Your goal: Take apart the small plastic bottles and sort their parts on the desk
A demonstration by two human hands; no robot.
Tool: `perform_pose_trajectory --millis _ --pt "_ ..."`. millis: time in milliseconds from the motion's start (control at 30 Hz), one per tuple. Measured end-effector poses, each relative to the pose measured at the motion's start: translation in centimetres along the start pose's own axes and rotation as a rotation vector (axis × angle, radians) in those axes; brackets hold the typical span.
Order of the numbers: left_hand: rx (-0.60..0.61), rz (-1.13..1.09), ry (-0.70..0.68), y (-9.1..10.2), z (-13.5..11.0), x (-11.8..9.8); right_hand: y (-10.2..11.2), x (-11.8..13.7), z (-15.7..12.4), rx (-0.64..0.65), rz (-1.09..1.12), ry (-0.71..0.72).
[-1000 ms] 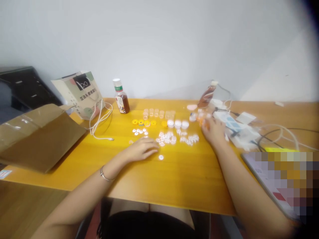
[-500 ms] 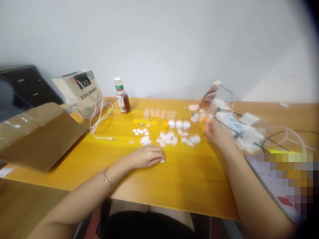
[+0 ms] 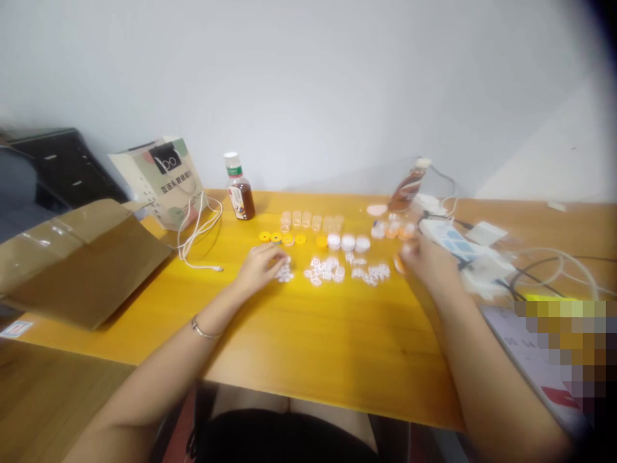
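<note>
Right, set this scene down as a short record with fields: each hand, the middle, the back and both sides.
Left hand: by small white discs; contact unclear
Right hand: at a small orange piece; grip too blurred to confirm
Middle: white patterned pieces in loose clusters
Behind those: yellow round pieces and white round pieces, then small clear cups
Back: left bottle, right bottle, apart
Left side: brown paper bag, printed bag
Right side: power strip

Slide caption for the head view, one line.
Left hand at small white pieces, right hand pinching an orange piece, clear containers farther back on the table.
</note>
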State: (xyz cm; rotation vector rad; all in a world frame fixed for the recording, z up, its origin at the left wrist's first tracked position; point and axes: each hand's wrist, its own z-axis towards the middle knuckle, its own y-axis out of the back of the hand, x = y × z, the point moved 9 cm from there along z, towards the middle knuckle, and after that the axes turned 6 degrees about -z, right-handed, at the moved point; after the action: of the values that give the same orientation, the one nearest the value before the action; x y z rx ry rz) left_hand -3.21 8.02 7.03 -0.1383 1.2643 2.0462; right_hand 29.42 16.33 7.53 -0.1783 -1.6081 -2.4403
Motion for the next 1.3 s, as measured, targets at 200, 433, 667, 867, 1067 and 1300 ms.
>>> perform_pose_trajectory --millis 200,433,667,867,1067,1300 --pt "0.016 0.049 0.163 0.9 0.1 4.0 4.1 4.0 -1.4 -0.171 0.312 0.035" --pt "0.165 0.098 0.233 -0.7 -0.3 5.3 0.6 13.0 -6.3 0.034 0.503 0.513" --pt "0.076 0.126 0.239 -0.1 -0.1 5.4 -1.1 17.2 -10.0 0.146 0.532 0.720" --pt "-0.130 0.030 0.136 1.6 -0.1 2.3 -2.4 16.6 -9.5 0.291 0.596 0.634" --pt "0.210 -0.112 -0.148 -2.5 -1.1 -4.8 -4.5 16.5 -9.4 0.445 0.729 0.520" --pt "0.375 -0.204 -0.154 -4.3 -2.0 -6.0 -5.0 17.2 -10.0 0.500 0.716 0.573"
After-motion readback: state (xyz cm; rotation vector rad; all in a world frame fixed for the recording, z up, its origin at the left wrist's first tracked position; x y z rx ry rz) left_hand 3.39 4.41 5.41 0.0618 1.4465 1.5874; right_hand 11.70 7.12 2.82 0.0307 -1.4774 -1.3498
